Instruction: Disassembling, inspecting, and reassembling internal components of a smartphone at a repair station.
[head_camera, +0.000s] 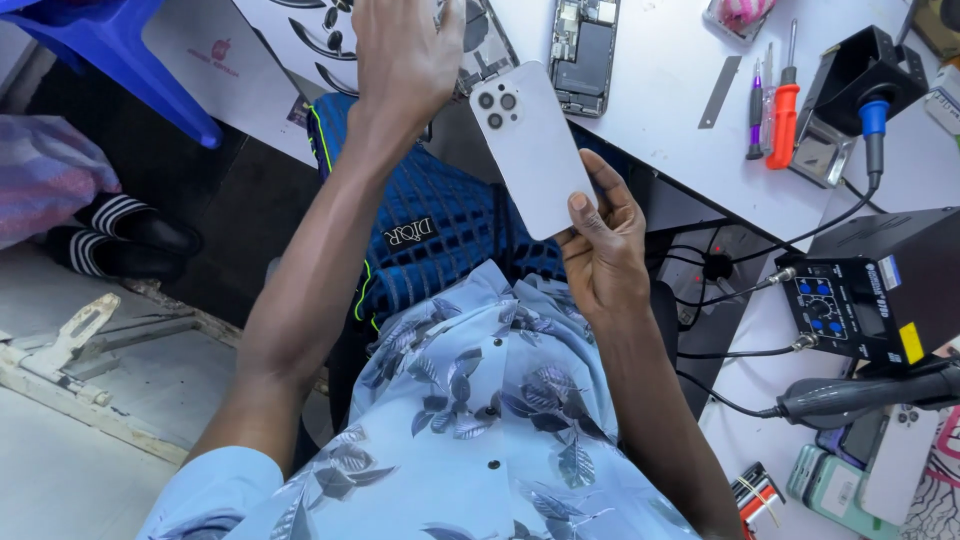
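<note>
Your right hand (600, 255) pinches a white phone back (533, 145) by its lower edge; your left hand (405, 60), fingers spread, reaches over an opened phone (585, 50) on the desk (670, 120), not yet reassembled.

red screwdriver (785, 115) | opened phone (585, 45) | black control box (875, 285) | blue stool (120, 50)

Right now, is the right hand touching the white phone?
Touching. The head view shows the right hand pinching the lower corner of the white phone, thumb pressed on its back.
</note>
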